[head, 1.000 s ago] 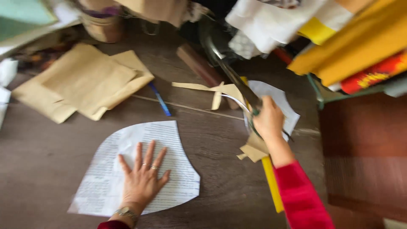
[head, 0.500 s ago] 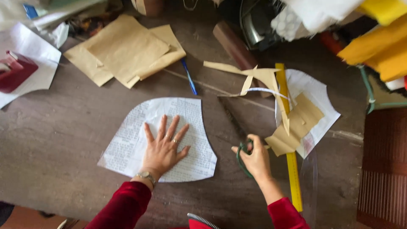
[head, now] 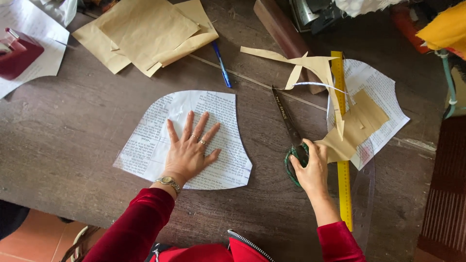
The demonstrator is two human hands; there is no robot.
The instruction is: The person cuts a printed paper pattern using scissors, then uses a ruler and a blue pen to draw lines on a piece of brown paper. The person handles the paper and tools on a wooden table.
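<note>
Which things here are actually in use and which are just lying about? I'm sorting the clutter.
In use: left hand flat on newspaper pattern piece; right hand on scissors.

Lying about: blue pen, brown paper sheets, yellow ruler, paper scraps.

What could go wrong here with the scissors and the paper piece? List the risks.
1. The scissors lie on the table with the blades pointing away, and the right hand grips only the green handle; lifted carelessly, the tips might catch the tan scraps.
2. The left hand presses the newsprint pattern piece flat; it could slide or crease.
</note>
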